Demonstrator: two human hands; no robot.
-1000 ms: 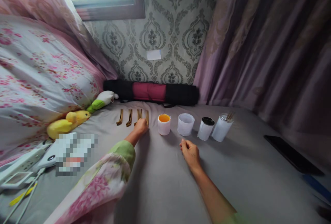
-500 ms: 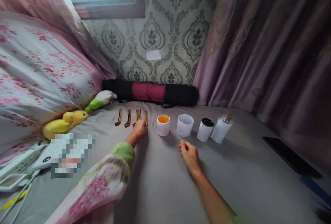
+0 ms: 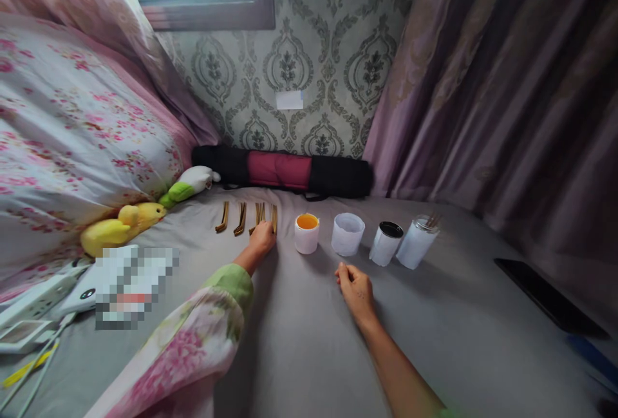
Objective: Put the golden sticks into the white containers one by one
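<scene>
My left hand [image 3: 262, 237], with closed fingers, is at the near ends of two bundles of thin brown sticks [image 3: 260, 212], whose lower ends it partly covers. Left of it lie two more brown bundles, one nearer [image 3: 240, 219] and one farther left [image 3: 223, 217], each bent near the bottom. My right hand [image 3: 356, 286] rests curled on the grey sheet, thumb against the fingers; whatever may be inside is hidden. Beyond it stand a white-wrapped cup with an orange inside [image 3: 306, 237] and a wide whitish cup [image 3: 347, 236].
Further right stand a white-wrapped can with a dark inside [image 3: 386, 244] and a tilted-looking jar [image 3: 416, 244] with thin sticks in it. A black tablet-like slab [image 3: 548, 295] lies at right. At left are plush toys [image 3: 123, 228] and a power strip [image 3: 41, 299]. A black-and-maroon roll [image 3: 280, 171] lies along the wall.
The view has shifted slightly. Both hands keep almost the same pose and place, and the cups and stick bundles have not visibly moved.
</scene>
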